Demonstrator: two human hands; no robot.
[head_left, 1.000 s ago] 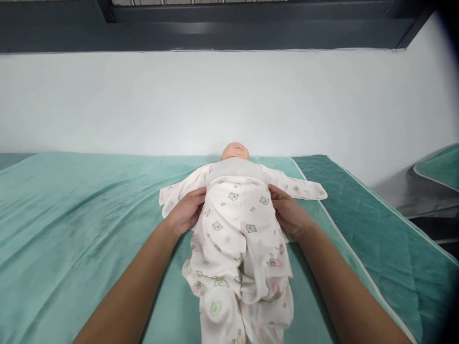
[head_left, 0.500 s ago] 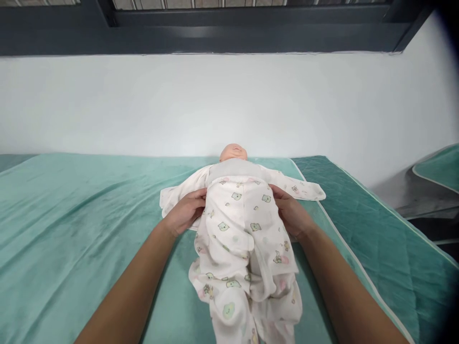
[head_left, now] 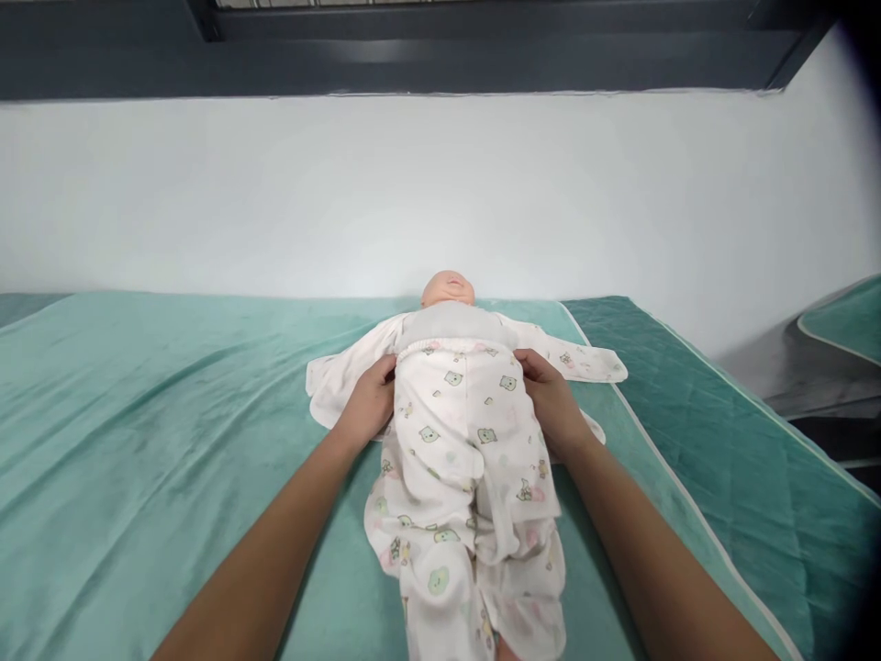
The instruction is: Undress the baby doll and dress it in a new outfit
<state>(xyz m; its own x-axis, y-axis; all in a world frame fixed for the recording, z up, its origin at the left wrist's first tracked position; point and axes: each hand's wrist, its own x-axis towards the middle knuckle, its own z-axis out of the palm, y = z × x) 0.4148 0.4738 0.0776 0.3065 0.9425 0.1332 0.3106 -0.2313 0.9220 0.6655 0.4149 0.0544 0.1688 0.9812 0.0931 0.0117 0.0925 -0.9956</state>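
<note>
A baby doll (head_left: 449,288) lies on its back on a green mat (head_left: 151,422), head toward the wall. It wears a grey top and white printed trousers (head_left: 461,441); an open white printed jacket (head_left: 337,381) spreads under it with sleeves out to both sides. My left hand (head_left: 368,404) grips the trousers at the doll's left-hand hip, fingers curled into the cloth. My right hand (head_left: 551,404) grips the opposite hip the same way. The waistband sits high on the belly.
A white wall (head_left: 440,193) rises just behind the doll's head, with a dark window frame (head_left: 440,46) above it. A second darker green quilted mat (head_left: 722,441) lies to the right. Another green-covered surface (head_left: 843,317) shows at the far right edge.
Both hands have drawn in closer to the doll's hips and slid the trousers' waistband a little higher toward the chest. The legs shifted slightly.
</note>
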